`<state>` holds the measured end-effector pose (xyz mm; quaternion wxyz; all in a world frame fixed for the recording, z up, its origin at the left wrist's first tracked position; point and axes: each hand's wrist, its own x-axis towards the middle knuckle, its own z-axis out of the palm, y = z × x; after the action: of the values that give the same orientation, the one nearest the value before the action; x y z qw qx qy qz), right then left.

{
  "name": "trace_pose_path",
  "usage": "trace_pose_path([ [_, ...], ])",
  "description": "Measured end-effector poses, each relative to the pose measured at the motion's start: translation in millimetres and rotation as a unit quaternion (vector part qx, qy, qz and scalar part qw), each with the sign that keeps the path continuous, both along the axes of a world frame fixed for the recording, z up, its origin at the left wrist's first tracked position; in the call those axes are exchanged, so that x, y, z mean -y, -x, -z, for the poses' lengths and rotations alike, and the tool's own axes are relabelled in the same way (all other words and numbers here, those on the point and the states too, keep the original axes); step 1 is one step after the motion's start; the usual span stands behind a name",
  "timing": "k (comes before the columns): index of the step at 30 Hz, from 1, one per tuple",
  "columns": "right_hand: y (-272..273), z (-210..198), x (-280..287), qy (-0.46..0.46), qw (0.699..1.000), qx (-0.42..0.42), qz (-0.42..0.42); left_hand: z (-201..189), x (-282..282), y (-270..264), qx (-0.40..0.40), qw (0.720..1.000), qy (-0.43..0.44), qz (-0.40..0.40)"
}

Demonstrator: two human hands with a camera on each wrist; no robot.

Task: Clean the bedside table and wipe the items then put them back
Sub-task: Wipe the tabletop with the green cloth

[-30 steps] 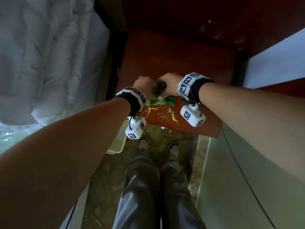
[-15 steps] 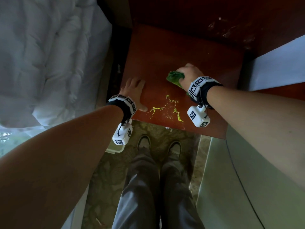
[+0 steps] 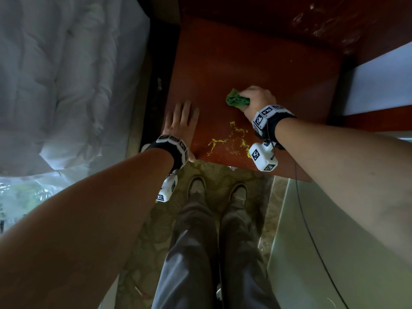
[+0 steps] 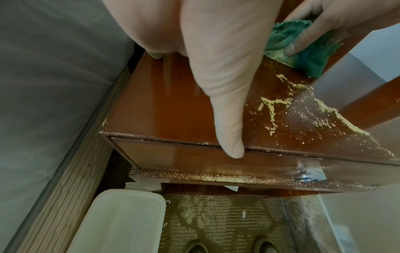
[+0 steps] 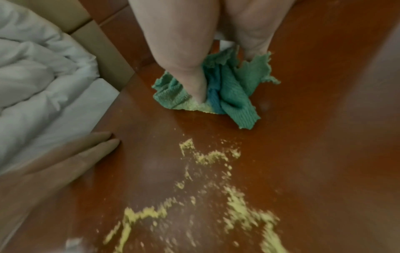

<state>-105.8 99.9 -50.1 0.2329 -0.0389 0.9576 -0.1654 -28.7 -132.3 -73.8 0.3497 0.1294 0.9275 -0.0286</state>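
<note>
The reddish-brown bedside table [image 3: 256, 70] carries a scatter of yellow powder [image 3: 229, 141] near its front edge, also plain in the right wrist view as yellow powder [image 5: 216, 196]. My right hand [image 3: 256, 97] grips a bunched green cloth [image 3: 236, 100] and presses it on the tabletop just behind the powder; the green cloth [image 5: 218, 95] bulges out between thumb and fingers. My left hand [image 3: 181, 123] lies flat, fingers straight, on the table's front left corner, its thumb [image 4: 227, 111] reaching over the front edge. Nothing else stands on the table.
A white duvet [image 3: 66, 81] covers the bed to the left. A white plastic bin [image 4: 121, 220] stands on the patterned carpet by the table's left front. Powder also lies on the drawer ledge [image 4: 216, 178]. A pale panel [image 3: 334, 253] rises at the right.
A second ago both hands held the cloth together at the front edge. The right hand has carried it back and right; the left hand let go and now lies flat at the left corner.
</note>
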Motion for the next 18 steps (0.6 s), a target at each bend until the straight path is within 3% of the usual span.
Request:
trace_pose_path([
  [4,-15,0,0,0.019,1.0,0.003,-0.018,-1,-1,0,-0.005,1.0,0.003,0.005],
  [13,-68,-2,17,0.019,0.991,0.128,-0.037,-8,-11,0,-0.027,0.999,0.028,-0.001],
  [15,-69,-7,14,0.044,0.988,0.146,-0.016,-8,-16,0,-0.039,0.999,0.019,-0.013],
  [18,-66,-14,5,0.083,0.985,0.128,0.081,-6,-17,1,-0.037,0.999,0.018,-0.016],
])
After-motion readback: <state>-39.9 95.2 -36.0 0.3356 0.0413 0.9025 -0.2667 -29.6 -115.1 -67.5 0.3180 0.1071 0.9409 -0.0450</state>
